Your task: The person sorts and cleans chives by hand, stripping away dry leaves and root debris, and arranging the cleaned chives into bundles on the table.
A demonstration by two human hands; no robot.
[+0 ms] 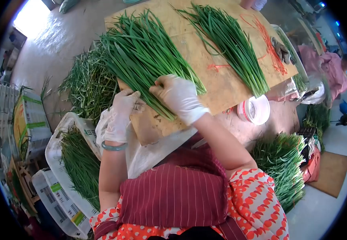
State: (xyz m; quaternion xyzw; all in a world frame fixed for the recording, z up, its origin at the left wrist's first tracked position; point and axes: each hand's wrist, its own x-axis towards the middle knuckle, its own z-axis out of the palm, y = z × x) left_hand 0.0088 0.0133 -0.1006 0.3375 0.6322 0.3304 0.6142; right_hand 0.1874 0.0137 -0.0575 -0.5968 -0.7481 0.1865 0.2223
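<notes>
A broad, loose pile of garlic chives [141, 60] lies on the wooden board [217, 94] in front of me, its pale stem ends toward the right. My right hand [179, 98], in a white glove, rests over the near side of this pile with its fingers curled onto some stems. At the board's left edge is my left hand [121, 110], also gloved, with fingers bent and pressed together beside the pile; whatever they hold is hidden. Farther right on the board lies a narrower bunch of chives [233, 48], with a red tie [218, 67] near it.
Red strings [270, 44] and a dark cloth-like item [281, 51] lie at the board's right. Below it stands a white tub [255, 110]. Chives fill a white crate [53, 144] at left and a stack [279, 168] at right. Leaf trimmings [89, 80] heap beyond the board's left edge.
</notes>
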